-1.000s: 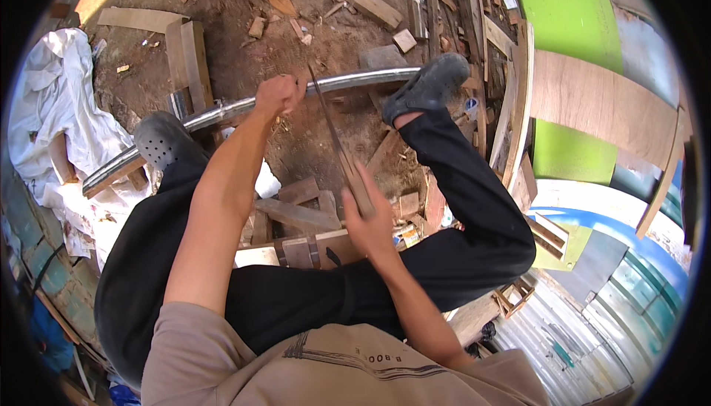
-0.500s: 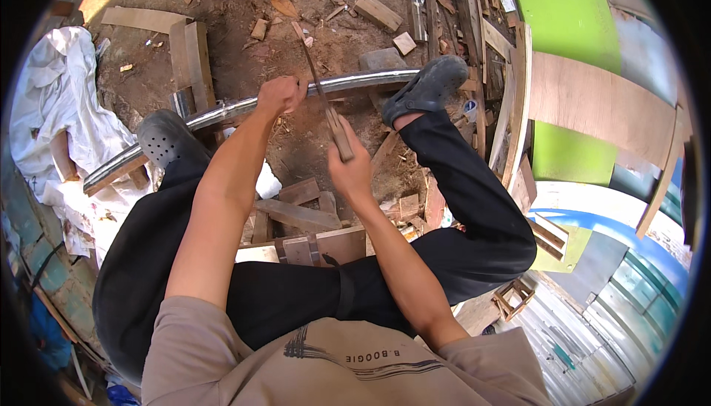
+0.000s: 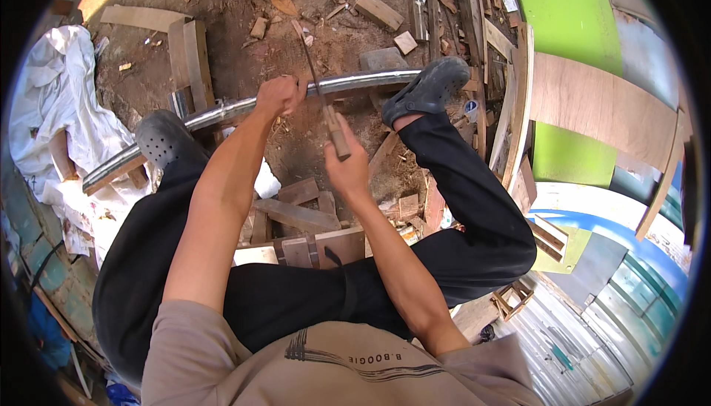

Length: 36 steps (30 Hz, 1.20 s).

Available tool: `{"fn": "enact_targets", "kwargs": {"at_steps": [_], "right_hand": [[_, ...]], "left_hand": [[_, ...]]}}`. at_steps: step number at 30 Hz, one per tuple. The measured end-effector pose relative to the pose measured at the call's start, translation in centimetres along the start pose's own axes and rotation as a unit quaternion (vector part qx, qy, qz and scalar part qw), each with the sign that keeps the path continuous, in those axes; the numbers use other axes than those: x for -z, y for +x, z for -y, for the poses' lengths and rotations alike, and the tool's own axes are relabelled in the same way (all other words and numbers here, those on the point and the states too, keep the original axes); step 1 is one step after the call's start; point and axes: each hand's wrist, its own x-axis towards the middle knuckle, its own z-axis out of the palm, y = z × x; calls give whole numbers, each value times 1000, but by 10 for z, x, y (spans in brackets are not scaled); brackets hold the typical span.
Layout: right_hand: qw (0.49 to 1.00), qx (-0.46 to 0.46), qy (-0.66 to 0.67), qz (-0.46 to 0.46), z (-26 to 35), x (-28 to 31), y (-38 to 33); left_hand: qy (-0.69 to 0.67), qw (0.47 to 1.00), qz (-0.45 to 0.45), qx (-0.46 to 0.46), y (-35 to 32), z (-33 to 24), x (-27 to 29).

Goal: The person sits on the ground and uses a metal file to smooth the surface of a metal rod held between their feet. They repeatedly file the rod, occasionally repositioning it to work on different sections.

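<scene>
Apparent Sawing Stroke: Hold and Alignment

The long, silver-topped, wood-sided bar (image 3: 238, 107) lies crosswise before the person, its long axis rising from lower left to upper right; a dark grey perforated left clog (image 3: 164, 140) overlaps its left portion. The left hand (image 3: 278, 96) is closed on the bar. Just rightward, the thin, dark-bladed, wooden-handled saw (image 3: 324, 110) crosses it, tip directed away and slightly left. The right hand (image 3: 349, 169) encloses the handle. Sawing appears in hand; the next stroke calls for a firm left hold and steady blade alignment.
</scene>
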Motion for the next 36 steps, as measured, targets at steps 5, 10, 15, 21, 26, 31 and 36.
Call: {"fn": "enact_targets", "kwargs": {"at_steps": [5,10,15,21,26,31,36], "right_hand": [[999,10,-25,34,41,54,-104],[999,-22,-22,23,16,4,-12],[999,23,-39,19,15,13,-28],[999,29,-37,18,22,29,-74],[1000,-23,2,-6,-7,-15,-4],[1000,24,-11,10,-15,-8,9],[997,40,-4,67,-19,-8,18]], "left_hand": [[1,1000,-6,12,-8,3,1],[-6,999,39,17,-6,-4,10],[-6,1000,19,9,-8,10,-5],[-4,999,18,33,-8,8,10],[-1,1000,12,6,-8,4,-10],[-24,997,-64,-46,-12,2,-1],[103,970,-184,-125,-53,23,-13]]}}
